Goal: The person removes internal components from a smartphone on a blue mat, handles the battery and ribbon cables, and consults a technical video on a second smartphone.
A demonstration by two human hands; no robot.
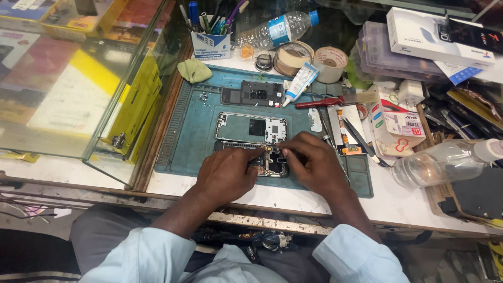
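Note:
An opened phone body (270, 162) with bare circuitry lies on a teal work mat (188, 131). My left hand (226, 173) rests on its left half, the forefinger stretched onto the board. My right hand (310, 160) pinches a small part at the phone's upper edge, fingertips meeting those of the left. Just beyond lies a metal phone frame (250, 127), and farther back a dark back cover (252, 94). Much of the phone is hidden under my hands.
A white glue tube (301, 83), red-handled tool (319, 102), tweezers (359, 140) and tape rolls (309, 60) sit behind and right. A clear bottle (445, 162) lies at right. A glass case (78, 78) stands left. Boxes (435, 36) pile at back right.

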